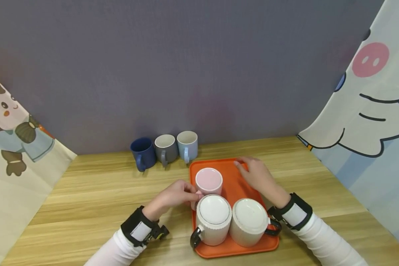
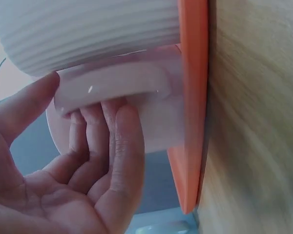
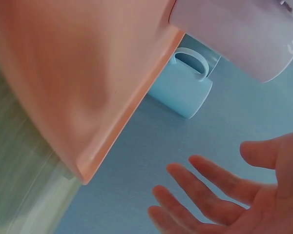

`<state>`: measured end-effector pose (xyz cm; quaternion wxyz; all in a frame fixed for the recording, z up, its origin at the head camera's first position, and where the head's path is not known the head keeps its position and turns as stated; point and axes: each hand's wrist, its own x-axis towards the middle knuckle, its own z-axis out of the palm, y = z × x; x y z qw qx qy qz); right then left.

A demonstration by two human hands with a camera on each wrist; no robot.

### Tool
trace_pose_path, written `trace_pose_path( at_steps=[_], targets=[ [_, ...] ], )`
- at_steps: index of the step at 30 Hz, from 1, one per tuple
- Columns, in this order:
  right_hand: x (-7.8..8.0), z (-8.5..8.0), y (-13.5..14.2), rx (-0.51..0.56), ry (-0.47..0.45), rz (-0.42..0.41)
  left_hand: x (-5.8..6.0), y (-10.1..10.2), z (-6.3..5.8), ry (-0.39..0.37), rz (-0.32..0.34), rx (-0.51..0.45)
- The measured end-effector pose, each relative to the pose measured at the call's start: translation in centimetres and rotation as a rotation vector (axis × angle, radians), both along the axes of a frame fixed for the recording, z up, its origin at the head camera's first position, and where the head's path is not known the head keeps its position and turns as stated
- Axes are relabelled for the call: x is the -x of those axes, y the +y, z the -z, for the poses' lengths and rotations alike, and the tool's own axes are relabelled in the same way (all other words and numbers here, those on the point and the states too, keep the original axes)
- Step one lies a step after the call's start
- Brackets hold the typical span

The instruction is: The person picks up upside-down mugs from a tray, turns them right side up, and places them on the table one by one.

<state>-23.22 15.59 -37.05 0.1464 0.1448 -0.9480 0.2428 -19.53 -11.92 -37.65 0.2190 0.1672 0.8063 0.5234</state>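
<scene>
An upside-down pink mug [image 1: 208,179] stands at the back left of the orange tray [image 1: 230,181]. My left hand [image 1: 176,194] holds this mug by its handle [image 2: 117,84], with the fingers hooked through the loop and the thumb at its end in the left wrist view. Two larger white mugs, one left [image 1: 214,218] and one right [image 1: 249,221], sit inverted at the tray's front, their black handles pointing outward. Over the tray's back right part is my right hand [image 1: 257,176], fingers spread and nothing in them; its palm [image 3: 268,209] shows in the right wrist view.
Behind the tray to the left, a dark blue mug [image 1: 143,153], a grey mug [image 1: 166,148] and a light blue mug [image 1: 187,145] stand upright in a row near the grey back wall [image 1: 199,74]. The tray lies on a wooden table [image 1: 119,188].
</scene>
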Motion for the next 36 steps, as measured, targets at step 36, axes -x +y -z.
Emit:
trace_pose_path(
  at_steps=[36],
  targets=[
    [-0.1,-0.8,0.8,0.0,-0.026,0.017,-1.4,1.6,-0.5,0.705,-0.232,0.313]
  ],
)
